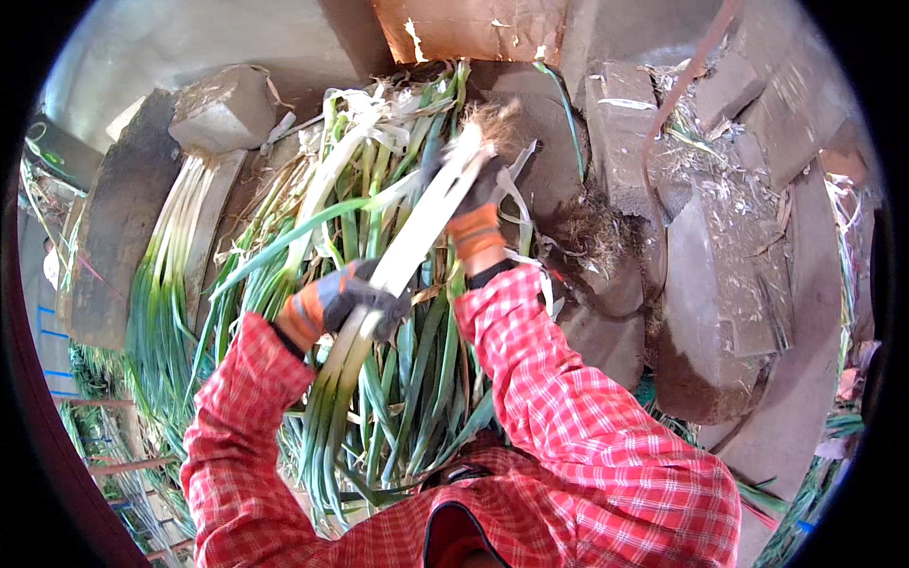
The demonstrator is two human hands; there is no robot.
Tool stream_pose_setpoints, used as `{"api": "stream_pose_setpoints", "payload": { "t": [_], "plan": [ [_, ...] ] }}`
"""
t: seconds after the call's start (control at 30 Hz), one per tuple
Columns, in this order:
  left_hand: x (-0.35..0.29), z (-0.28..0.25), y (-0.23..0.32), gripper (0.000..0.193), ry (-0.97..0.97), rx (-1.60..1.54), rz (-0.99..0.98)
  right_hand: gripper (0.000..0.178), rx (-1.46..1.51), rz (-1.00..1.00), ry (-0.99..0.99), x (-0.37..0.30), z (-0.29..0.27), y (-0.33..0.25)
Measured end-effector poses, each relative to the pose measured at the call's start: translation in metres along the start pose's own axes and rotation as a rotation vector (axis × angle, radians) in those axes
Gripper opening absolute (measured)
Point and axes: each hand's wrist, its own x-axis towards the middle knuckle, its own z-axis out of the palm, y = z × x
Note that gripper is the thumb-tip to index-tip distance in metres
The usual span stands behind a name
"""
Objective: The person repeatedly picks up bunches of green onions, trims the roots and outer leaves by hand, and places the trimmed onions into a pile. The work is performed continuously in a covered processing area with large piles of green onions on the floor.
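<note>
A bunch of long green onions (413, 239) slants across the middle of the head view, its white stalks and brown roots at the upper end and its green leaves hanging toward my body. My left hand (358, 299), in a grey and orange glove, wraps round the lower stalks. Near the root end, my right hand (476, 204) is closed on the same bunch in a matching glove; its fingers are partly behind the stalks. Beneath both hands lies a big heap of untrimmed green onions (402, 383) with loose pale skins on top.
To the left, cleaned green onions (169, 251) lie side by side, their white ends against a dirty pale block (225, 109). A clump of cut roots (597, 232) sits to the right. Dusty boards (720, 284) and a hanging reddish hose (663, 114) are farther right.
</note>
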Motion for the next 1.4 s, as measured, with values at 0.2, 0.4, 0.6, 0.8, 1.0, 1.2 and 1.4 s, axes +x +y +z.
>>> {"api": "stream_pose_setpoints", "payload": {
  "t": [0.2,0.4,0.6,0.8,1.0,1.2,1.4],
  "plan": [
    [-0.070,0.021,-0.018,0.048,-0.047,-0.133,-0.065,0.039,0.678,0.049,-0.468,0.080,-0.066,-0.111],
    [-0.140,0.040,-0.040,0.037,0.182,-0.240,-0.060,0.029,3.413,-0.429,0.639,0.048,0.007,-0.062],
    [-0.255,0.031,-0.049,0.048,0.404,-0.072,-0.187,0.026,3.567,0.041,-0.028,0.104,0.032,-0.156],
    [-0.357,-0.057,-0.043,0.043,0.707,0.209,-0.139,0.024,3.321,-0.268,-0.033,0.058,0.028,-0.253],
    [-0.421,-0.270,0.006,0.046,1.176,0.989,-0.255,0.024,3.754,-0.735,-0.012,-0.043,0.016,-0.232],
    [-0.478,-0.517,0.029,0.065,1.718,1.716,-0.470,0.034,3.967,-1.118,0.176,-0.075,0.119,-0.009],
    [-0.156,-0.383,0.079,0.055,1.023,1.332,0.403,0.027,4.090,-0.784,0.164,-0.026,0.132,0.085]
  ]
}}
